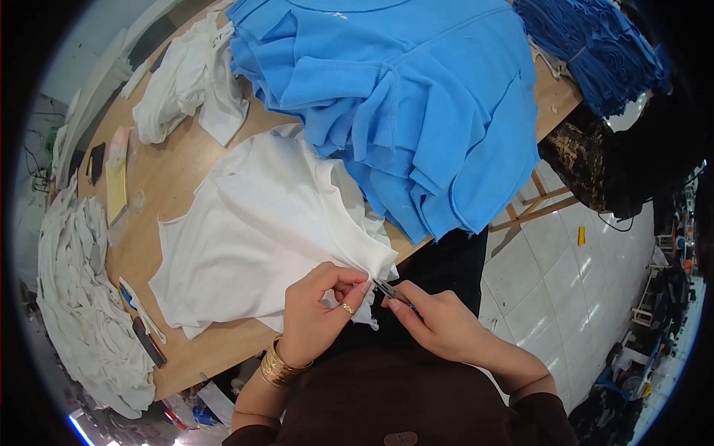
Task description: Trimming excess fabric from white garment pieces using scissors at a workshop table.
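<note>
A white garment (pixel 249 230) lies spread on the wooden table, its ribbed band reaching over the near edge. My left hand (pixel 316 312), with a ring and gold bangles, pinches the garment at the end of that band. In my right hand (pixel 439 323) is a small pair of thread snips (pixel 385 290), held between thumb and fingers. The tips of the snips meet the fabric right beside my left fingertips. Whether the blades are closed on a thread is too small to tell.
Light blue garments (pixel 446 97) are piled just beyond the white one. A dark blue bundle (pixel 587 44) sits at the far right. White fabric (pixel 82 305) is heaped at the left, near a dark-handled tool (pixel 149 343). A phone (pixel 96 163) and yellow paper (pixel 117 189) lie behind it.
</note>
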Demonstrator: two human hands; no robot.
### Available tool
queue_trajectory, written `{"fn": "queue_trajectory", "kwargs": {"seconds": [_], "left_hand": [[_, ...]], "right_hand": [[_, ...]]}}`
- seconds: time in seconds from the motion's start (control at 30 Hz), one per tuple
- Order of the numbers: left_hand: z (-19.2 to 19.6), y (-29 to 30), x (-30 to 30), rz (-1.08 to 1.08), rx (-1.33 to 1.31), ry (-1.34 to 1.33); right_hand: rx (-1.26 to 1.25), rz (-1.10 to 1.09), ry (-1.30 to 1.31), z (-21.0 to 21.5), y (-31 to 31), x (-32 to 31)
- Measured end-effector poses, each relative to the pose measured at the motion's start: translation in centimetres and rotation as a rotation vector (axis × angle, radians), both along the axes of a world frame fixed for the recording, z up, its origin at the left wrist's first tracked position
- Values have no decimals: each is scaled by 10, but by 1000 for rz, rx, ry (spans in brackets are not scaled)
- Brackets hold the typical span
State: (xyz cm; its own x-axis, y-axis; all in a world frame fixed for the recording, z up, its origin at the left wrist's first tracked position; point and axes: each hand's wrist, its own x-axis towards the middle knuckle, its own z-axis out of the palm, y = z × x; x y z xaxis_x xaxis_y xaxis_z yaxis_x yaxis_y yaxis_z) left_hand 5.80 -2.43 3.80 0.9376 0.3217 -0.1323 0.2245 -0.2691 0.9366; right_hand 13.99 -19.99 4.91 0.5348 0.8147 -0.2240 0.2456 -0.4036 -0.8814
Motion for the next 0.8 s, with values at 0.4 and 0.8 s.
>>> {"fn": "queue_trajectory", "kwargs": {"seconds": [0.4,0.8], "left_hand": [[-4,-8,1,52,75,-76],[-7,-9,0,12,-31,-66]], "right_hand": [[28,-161,567,-3,6,0],[60,-240,780,7,1,0]]}}
